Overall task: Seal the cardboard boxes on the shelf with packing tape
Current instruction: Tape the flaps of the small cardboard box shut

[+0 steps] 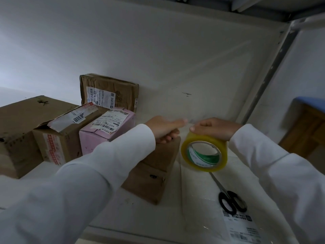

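Observation:
A small brown cardboard box stands on the white shelf in front of me. My left hand hovers over its far top edge, with the thumb stretched right to pinch the clear tape end. My right hand grips the top of a yellowish roll of packing tape just right of the box. A short strip of clear tape spans the gap between the two hands.
Black-handled scissors lie on a clear plastic bag with a label at the front right. Several other boxes stand at the left: a large brown box, a torn box, a pink box, and a labelled brown box against the wall.

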